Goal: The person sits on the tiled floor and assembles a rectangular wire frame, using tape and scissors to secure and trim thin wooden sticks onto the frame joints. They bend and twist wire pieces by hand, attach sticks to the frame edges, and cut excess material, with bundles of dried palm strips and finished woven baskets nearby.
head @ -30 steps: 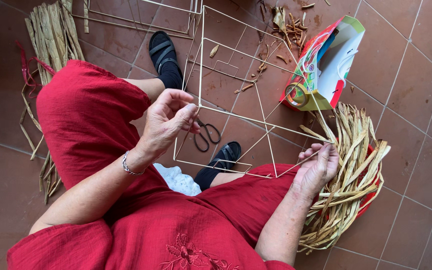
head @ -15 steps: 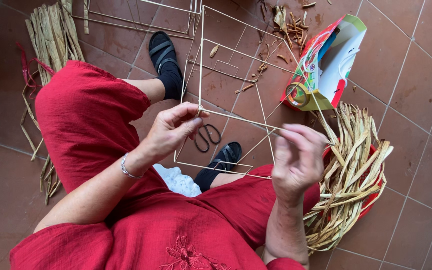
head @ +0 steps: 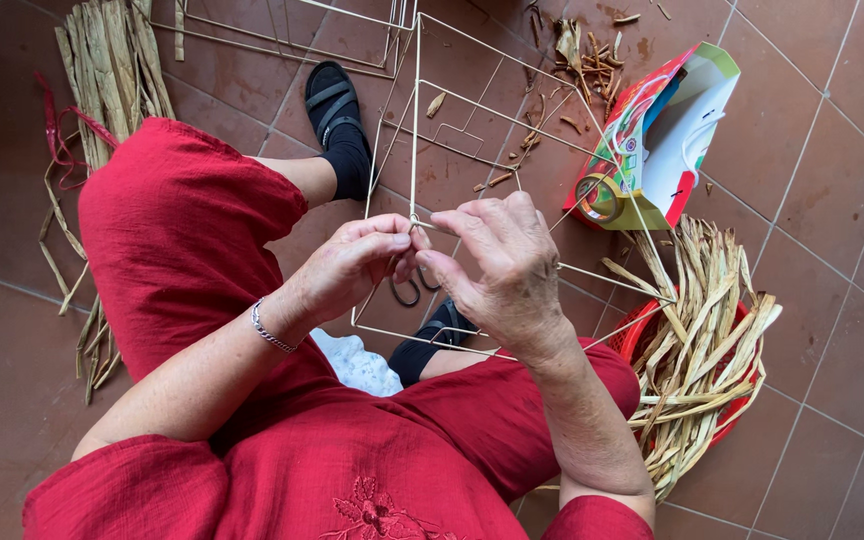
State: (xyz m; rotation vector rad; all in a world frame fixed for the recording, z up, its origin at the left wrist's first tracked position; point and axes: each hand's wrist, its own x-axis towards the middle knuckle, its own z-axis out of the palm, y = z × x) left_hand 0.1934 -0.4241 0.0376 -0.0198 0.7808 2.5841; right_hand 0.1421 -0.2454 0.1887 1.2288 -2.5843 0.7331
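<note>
A white wire frame [head: 417, 120] stands before me on the tiled floor, over my legs in red cloth. My left hand [head: 357, 262] pinches a joint of the frame at its middle. My right hand [head: 500, 262] meets it there, fingers bent around the same joint and a thin dry strand. Whether the strand is wound on the wire is hidden by my fingers. Black-handled scissors [head: 407, 290] lie on the floor just below both hands, partly covered.
A red basket [head: 642, 335] full of dried leaf strips [head: 702, 360] sits at my right. A colourful paper bag [head: 667, 140] with a tape roll [head: 600, 196] lies beyond it. More dried strips [head: 112, 70] lie at the left, another wire frame [head: 282, 30] at the top.
My right hand has come up from the basket of strips to the frame's joint beside my left hand. The left hand has stayed on the wire.
</note>
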